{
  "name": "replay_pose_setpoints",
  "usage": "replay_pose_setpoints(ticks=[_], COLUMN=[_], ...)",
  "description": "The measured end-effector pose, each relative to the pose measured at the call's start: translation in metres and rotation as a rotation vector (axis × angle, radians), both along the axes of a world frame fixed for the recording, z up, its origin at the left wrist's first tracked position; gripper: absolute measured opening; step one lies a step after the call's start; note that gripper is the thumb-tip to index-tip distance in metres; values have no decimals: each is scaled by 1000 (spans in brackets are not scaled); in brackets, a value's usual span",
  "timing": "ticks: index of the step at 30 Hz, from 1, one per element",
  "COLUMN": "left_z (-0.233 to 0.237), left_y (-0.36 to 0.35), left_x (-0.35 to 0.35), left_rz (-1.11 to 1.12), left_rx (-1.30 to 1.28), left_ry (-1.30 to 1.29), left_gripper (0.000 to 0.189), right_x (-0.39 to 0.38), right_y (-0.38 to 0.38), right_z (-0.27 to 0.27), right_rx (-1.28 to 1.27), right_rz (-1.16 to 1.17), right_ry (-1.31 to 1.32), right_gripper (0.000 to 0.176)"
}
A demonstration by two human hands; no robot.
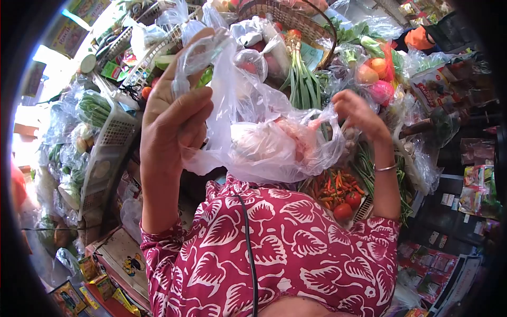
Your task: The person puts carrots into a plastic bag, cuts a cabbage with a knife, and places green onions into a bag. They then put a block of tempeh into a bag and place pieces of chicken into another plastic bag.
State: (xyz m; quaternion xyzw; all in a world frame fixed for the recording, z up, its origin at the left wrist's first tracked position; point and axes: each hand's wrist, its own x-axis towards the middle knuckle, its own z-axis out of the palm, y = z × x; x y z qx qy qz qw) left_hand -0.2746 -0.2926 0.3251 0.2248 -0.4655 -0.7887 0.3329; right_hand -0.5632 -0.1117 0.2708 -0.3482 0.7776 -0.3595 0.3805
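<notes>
A thin clear plastic bag with pale and pinkish contents hangs in front of my chest. My left hand is closed on its left side, with crumpled film around the raised fingers and the thumb bent inward. At the bag's right edge is my right hand, its fingers curled against the film and slightly blurred; a bracelet circles that wrist. What exactly is inside the bag is hard to make out through the plastic.
Green onions and a wicker basket lie beyond the bag. Chillies and tomatoes sit below my right hand. A white crate of bagged vegetables stands left; packets hang right. A black cable crosses my shirt.
</notes>
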Motion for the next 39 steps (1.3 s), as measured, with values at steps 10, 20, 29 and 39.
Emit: replay_pose_setpoints(ticks=[10, 20, 29, 39], left_z=[4, 26, -89, -115], left_y=[-15, -3, 6, -14], left_x=[-8, 1, 58, 80], left_rz=[18, 78, -664, 281], left_rx=[-117, -269, -134, 22], left_ry=[2, 91, 26, 67], left_gripper=[55, 38, 64, 43], right_x=[-23, -77, -32, -11], right_y=[-2, -5, 31, 57], right_z=[-25, 19, -8, -59], right_rx=[-294, -770, -336, -1034], right_rz=[-118, -343, -95, -758], right_ry=[-16, 95, 335, 367], right_gripper=[10, 13, 34, 34])
